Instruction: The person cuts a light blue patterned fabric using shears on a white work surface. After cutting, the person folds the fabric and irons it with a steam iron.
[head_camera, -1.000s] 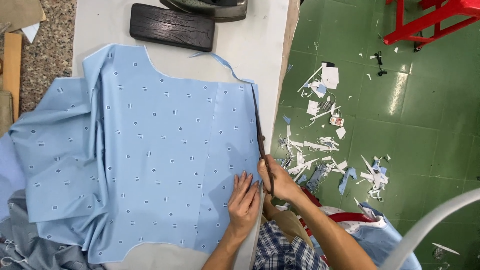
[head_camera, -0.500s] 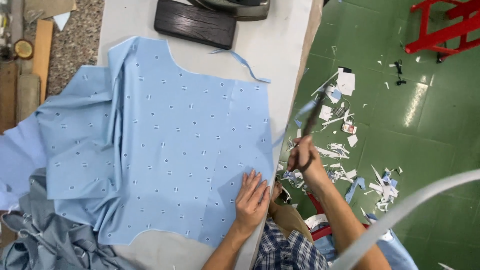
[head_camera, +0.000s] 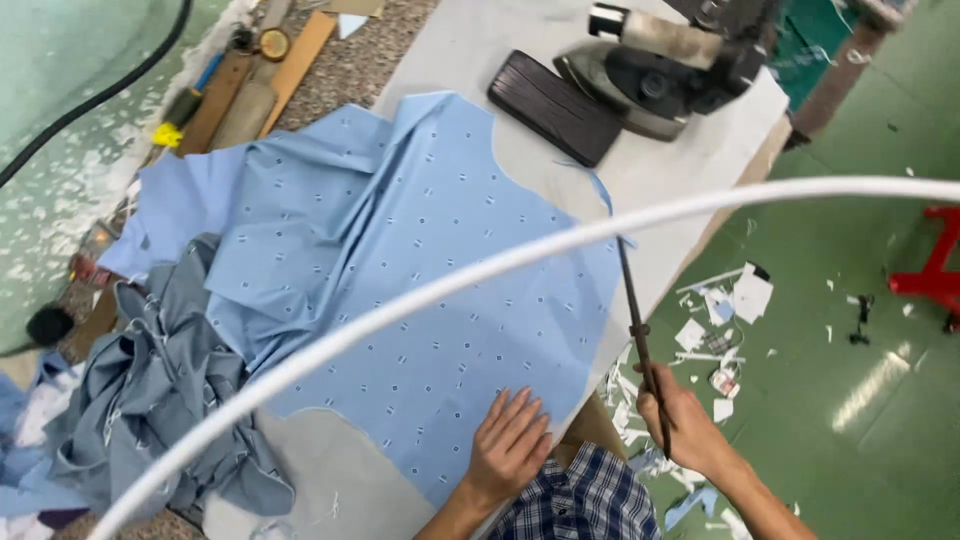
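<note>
Left hand (head_camera: 510, 440) spread flat, pressing cloth (head_camera: 450, 290); right hand (head_camera: 685, 425) fisted round shears (head_camera: 638, 330). Cloth probably light, limp, creasing easily; best held at edge by palm.

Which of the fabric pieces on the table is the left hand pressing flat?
The left hand presses the light blue dotted fabric, spread flat across the white table. The grey fabric lies crumpled in a heap further left, untouched.

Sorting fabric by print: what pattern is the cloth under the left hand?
Light blue cloth with small dark dots, clearest in the head view.
</note>
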